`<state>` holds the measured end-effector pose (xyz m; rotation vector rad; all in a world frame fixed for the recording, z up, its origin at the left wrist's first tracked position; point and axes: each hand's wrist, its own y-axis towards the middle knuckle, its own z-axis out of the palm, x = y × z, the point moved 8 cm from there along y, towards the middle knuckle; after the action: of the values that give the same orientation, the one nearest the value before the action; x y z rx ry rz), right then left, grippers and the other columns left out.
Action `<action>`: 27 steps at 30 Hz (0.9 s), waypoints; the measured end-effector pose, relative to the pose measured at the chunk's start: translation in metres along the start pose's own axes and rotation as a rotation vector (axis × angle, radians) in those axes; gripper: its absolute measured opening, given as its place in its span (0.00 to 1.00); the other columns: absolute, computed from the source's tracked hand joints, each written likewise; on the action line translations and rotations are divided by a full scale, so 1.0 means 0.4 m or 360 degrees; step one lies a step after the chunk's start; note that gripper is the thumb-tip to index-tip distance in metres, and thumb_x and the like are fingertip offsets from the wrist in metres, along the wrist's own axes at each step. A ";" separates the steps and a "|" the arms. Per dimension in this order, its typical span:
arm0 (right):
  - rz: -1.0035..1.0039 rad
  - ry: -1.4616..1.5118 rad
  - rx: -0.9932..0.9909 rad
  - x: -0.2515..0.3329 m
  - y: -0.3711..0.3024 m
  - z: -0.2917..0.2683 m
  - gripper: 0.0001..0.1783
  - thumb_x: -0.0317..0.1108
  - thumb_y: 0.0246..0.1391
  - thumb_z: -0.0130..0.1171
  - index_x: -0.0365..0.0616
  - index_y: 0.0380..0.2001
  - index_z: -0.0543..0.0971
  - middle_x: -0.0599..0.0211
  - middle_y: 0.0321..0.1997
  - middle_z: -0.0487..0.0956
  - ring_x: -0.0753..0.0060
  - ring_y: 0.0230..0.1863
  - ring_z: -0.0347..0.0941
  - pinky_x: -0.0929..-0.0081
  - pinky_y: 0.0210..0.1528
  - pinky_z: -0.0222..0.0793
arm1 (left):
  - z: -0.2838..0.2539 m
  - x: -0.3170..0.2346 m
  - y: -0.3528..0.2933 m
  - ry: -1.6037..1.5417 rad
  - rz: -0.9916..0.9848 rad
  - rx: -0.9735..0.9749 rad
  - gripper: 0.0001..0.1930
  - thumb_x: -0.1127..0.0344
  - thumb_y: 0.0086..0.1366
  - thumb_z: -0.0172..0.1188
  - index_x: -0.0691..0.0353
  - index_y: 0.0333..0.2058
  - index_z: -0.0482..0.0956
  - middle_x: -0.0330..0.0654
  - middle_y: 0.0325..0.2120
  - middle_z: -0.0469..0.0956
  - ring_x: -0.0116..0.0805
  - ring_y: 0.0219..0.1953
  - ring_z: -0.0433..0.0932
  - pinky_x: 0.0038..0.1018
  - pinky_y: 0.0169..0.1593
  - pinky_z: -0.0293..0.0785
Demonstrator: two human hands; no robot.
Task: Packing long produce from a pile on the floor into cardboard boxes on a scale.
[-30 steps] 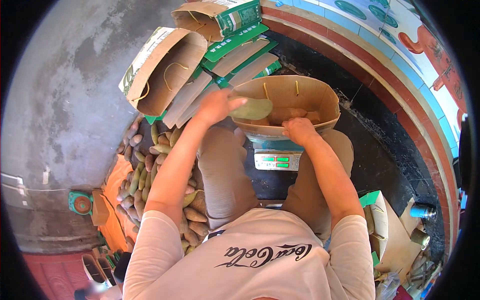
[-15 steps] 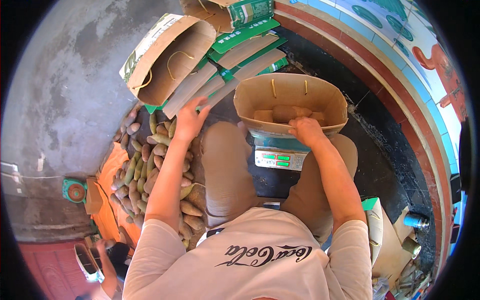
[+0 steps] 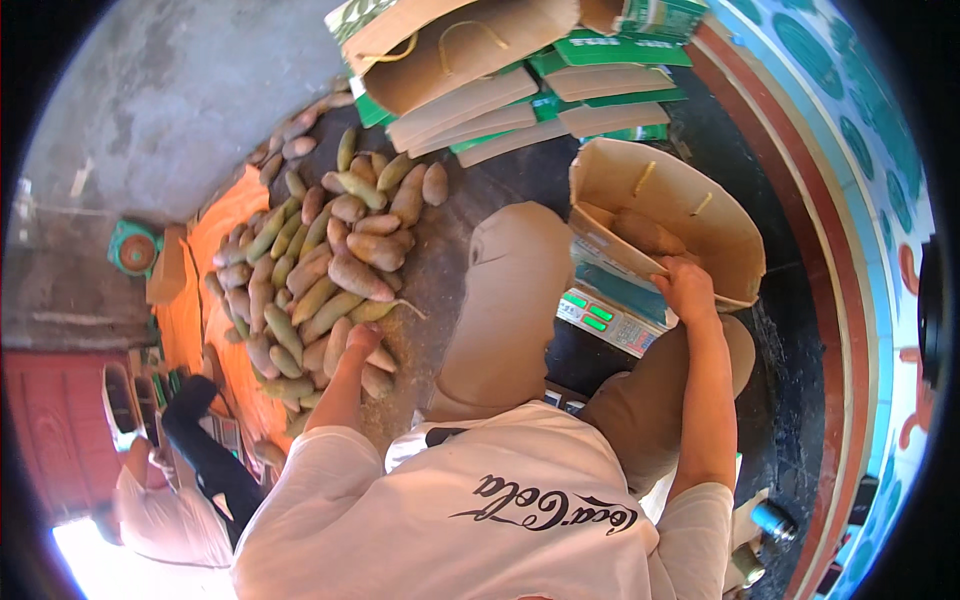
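My left hand (image 3: 362, 338) is down at the near right side of a heap of long brown and green tubers (image 3: 322, 300). It touches the tubers there, but its fingers are mostly hidden, so I cannot tell whether they grip one. My right hand (image 3: 686, 286) is closed on the near rim of a brown cardboard carry box (image 3: 735, 270) with yellow cord handles. Inside that box lies at least one brown tuber (image 3: 648, 234). Beneath the box is a weighing scale (image 3: 608, 322) with lit green displays, between my knees.
Several flat green-and-brown cartons (image 3: 480, 118) are stacked ahead, with an open carry box (image 3: 480, 50) on top. Orange sheeting (image 3: 190, 290) lies under the heap's left side. A blue can (image 3: 773, 521) stands at lower right. Another person (image 3: 165, 510) is at lower left.
My left hand has gone from beside the stacked cartons down to the tuber heap. The view has turned toward the left. My right hand stays on the box rim, and the box now looks tilted.
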<state>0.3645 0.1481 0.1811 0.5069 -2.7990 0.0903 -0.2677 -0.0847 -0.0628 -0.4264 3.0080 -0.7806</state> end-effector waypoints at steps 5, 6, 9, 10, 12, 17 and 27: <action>0.0164 -0.0123 0.0052 -0.079 -0.069 -0.009 0.16 0.39 0.42 0.60 0.41 0.33 0.76 0.54 0.34 0.77 0.53 0.38 0.73 0.63 0.40 0.68 | 0.031 -0.118 -0.117 -0.0691 -0.0591 0.0411 0.16 0.54 0.53 0.53 0.54 0.37 0.79 0.48 0.38 0.76 0.45 0.44 0.74 0.34 0.49 0.68; 0.0155 -0.0101 0.0011 -0.076 -0.069 -0.015 0.16 0.39 0.42 0.61 0.41 0.33 0.76 0.53 0.34 0.77 0.53 0.37 0.73 0.62 0.39 0.68 | 0.045 -0.093 -0.141 -0.0708 -0.0686 0.0346 0.16 0.54 0.53 0.54 0.54 0.36 0.79 0.47 0.38 0.77 0.44 0.44 0.74 0.34 0.49 0.68; 0.0103 -0.0067 -0.0026 -0.058 -0.048 -0.008 0.15 0.39 0.42 0.61 0.41 0.33 0.76 0.53 0.33 0.77 0.52 0.37 0.73 0.62 0.39 0.68 | 0.081 -0.008 -0.213 -0.0688 -0.0900 0.0202 0.17 0.54 0.52 0.55 0.55 0.39 0.77 0.48 0.40 0.75 0.45 0.46 0.73 0.34 0.50 0.68; 0.0122 -0.0046 -0.0025 -0.053 -0.043 -0.011 0.15 0.39 0.42 0.61 0.42 0.33 0.77 0.53 0.33 0.77 0.52 0.37 0.73 0.62 0.38 0.67 | 0.089 0.021 -0.230 -0.0632 -0.0963 0.0123 0.21 0.54 0.51 0.56 0.55 0.43 0.75 0.49 0.43 0.74 0.45 0.48 0.71 0.35 0.51 0.67; 0.0149 -0.0045 -0.0004 -0.061 -0.046 -0.009 0.15 0.38 0.42 0.61 0.43 0.33 0.77 0.53 0.32 0.77 0.52 0.36 0.73 0.62 0.38 0.67 | 0.077 0.027 -0.238 -0.0591 -0.1133 0.0168 0.29 0.55 0.49 0.59 0.55 0.52 0.67 0.53 0.49 0.68 0.49 0.52 0.67 0.36 0.54 0.65; 0.0237 -0.0025 0.0041 -0.048 -0.048 -0.023 0.16 0.38 0.44 0.60 0.45 0.38 0.76 0.51 0.33 0.77 0.50 0.38 0.72 0.63 0.40 0.67 | 0.012 0.035 -0.255 -0.0740 -0.1295 -0.0028 0.31 0.57 0.49 0.61 0.55 0.53 0.64 0.50 0.53 0.61 0.49 0.52 0.66 0.36 0.54 0.65; 0.0325 -0.0043 0.0058 -0.053 -0.054 -0.024 0.15 0.38 0.43 0.62 0.43 0.34 0.77 0.50 0.33 0.76 0.49 0.38 0.73 0.63 0.39 0.67 | 0.003 0.115 -0.144 -0.0696 -0.1220 -0.0021 0.40 0.56 0.48 0.62 0.48 0.59 0.51 0.45 0.58 0.56 0.43 0.59 0.57 0.36 0.59 0.58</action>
<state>0.3936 0.1361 0.1840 0.2303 -2.8722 0.1790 -0.2969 -0.1457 -0.0334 -1.5596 2.4007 -0.5606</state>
